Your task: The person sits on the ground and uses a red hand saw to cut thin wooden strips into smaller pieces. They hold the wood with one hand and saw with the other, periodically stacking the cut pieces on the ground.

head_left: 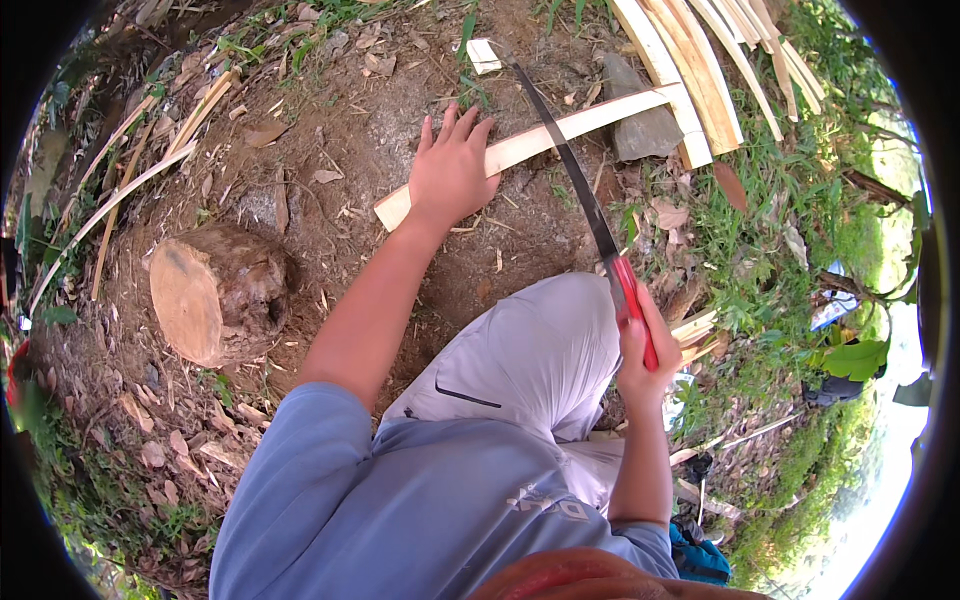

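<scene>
My left hand (450, 172) lies across the near-left part of a pale wooden strip (610, 112), its fingers stretched out and apart over the far edge. The strip slants over the dirt, and its far-right part rests on a flat grey stone (645, 125). In my right hand (645, 350), fingers are wrapped round the red handle of a saw (580, 180). Its slim dark blade crosses over the strip to the right of my left hand; teeth are too small to make out. Beyond the blade's tip lies a small pale wood block (483, 56).
A short log (205, 295) with a sawn end sits at the left. Long pale planks (690, 70) lie at the far right, and thin strips (125, 205) at the far left. My bent knee (560, 320) is close below the blade. Grass and leaves cover the right side.
</scene>
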`<state>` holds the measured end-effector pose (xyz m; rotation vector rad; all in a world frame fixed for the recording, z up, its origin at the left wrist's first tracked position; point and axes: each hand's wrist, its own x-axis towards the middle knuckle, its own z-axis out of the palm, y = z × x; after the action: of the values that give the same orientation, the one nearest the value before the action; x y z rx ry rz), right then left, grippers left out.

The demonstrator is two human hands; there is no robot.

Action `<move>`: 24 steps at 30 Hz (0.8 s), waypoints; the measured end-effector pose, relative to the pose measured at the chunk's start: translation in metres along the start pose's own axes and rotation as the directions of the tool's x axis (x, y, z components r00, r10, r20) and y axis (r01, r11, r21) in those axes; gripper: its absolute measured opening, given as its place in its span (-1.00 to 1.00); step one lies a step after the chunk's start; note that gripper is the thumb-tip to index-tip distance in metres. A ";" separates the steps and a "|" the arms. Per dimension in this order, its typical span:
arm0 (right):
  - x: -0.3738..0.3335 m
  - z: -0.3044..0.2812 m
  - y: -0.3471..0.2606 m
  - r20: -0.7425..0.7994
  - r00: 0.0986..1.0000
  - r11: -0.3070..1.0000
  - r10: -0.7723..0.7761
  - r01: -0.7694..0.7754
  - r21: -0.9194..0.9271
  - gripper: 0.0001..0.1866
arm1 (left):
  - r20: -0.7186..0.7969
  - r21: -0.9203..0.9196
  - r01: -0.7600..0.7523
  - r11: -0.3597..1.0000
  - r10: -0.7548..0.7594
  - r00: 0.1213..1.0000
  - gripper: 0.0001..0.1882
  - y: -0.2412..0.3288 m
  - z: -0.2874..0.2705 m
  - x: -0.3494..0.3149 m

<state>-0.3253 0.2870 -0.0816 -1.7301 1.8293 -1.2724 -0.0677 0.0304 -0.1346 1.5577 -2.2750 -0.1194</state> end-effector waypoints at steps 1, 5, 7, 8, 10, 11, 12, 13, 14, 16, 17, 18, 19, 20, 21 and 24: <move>-0.027 -0.022 -0.003 0.000 0.999 0.998 0.046 -0.046 -0.037 -0.56 | 0.024 0.001 -0.005 1.000 0.005 1.000 -0.20 0.000 -0.001 0.002; -0.125 -0.103 -0.042 -0.014 0.983 0.977 0.184 -0.184 -0.106 -0.51 | 0.010 -0.022 -0.033 0.999 0.033 0.999 -0.24 0.005 -0.004 0.003; -0.147 -0.130 -0.077 -0.090 0.965 0.967 0.245 -0.250 -0.051 -0.48 | -0.051 0.001 -0.046 0.999 0.046 0.998 -0.25 0.004 0.000 0.001; -0.159 -0.142 -0.086 -0.124 0.957 0.961 0.262 -0.270 -0.054 -0.46 | -0.079 0.018 -0.055 0.998 0.056 0.995 -0.26 0.001 0.001 0.000; -0.185 -0.152 -0.095 -0.259 0.939 0.959 0.226 -0.262 -0.113 -0.37 | -0.136 -0.006 -0.099 0.995 0.097 0.986 -0.27 -0.001 0.002 -0.003; -0.202 -0.151 -0.095 -0.338 0.912 0.957 0.232 -0.276 -0.090 -0.36 | -0.173 -0.013 -0.131 0.991 0.127 0.977 -0.28 0.002 0.003 -0.003; -0.216 -0.149 -0.094 -0.414 0.879 0.956 0.236 -0.287 -0.065 -0.34 | -0.212 -0.017 -0.163 0.986 0.156 0.965 -0.28 0.002 0.004 -0.002; -0.225 -0.144 -0.087 -0.462 0.862 0.963 0.207 -0.263 -0.060 -0.33 | -0.292 -0.045 -0.215 0.976 0.193 0.937 -0.30 0.002 0.005 -0.004; -0.236 -0.138 -0.079 -0.516 0.838 0.968 0.178 -0.242 -0.059 -0.32 | -0.298 -0.125 -0.239 0.963 0.193 0.935 -0.30 0.005 0.004 -0.004; -0.251 -0.131 -0.081 -0.461 0.800 0.923 0.385 -0.334 0.192 -0.33 | -0.304 -0.270 -0.262 0.927 0.176 0.936 -0.30 0.002 -0.003 -0.009; -0.257 -0.125 -0.073 -0.482 0.793 0.927 0.373 -0.332 0.172 -0.34 | -0.317 -0.282 -0.277 0.919 0.184 0.931 -0.29 -0.004 -0.005 -0.009; -0.257 -0.119 -0.070 -0.500 0.786 0.930 0.364 -0.334 0.151 -0.34 | -0.317 -0.288 -0.284 0.915 0.188 0.929 -0.28 -0.004 -0.009 -0.009; -0.256 -0.116 -0.069 -0.486 0.781 0.920 0.392 -0.341 0.193 -0.33 | -0.317 -0.294 -0.288 0.911 0.191 0.929 -0.27 -0.005 -0.013 -0.008; -0.250 -0.114 -0.073 -0.471 0.777 0.909 0.417 -0.350 0.227 -0.32 | -0.316 -0.308 -0.290 0.906 0.190 0.929 -0.26 -0.002 -0.016 -0.008; -0.248 -0.110 -0.074 -0.492 0.764 0.909 0.417 -0.348 0.229 -0.30 | -0.333 -0.246 -0.300 0.922 0.210 0.919 -0.22 0.001 -0.018 -0.008; -0.229 -0.109 -0.082 -0.522 0.782 0.940 0.341 -0.290 0.180 -0.29 | -0.288 -0.140 -0.275 0.951 0.226 0.931 -0.20 0.010 -0.023 -0.002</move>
<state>-0.3044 0.5487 -0.0356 -0.9924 2.1978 -1.7878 -0.0674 0.0393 -0.1117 1.1068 -2.1587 -0.0380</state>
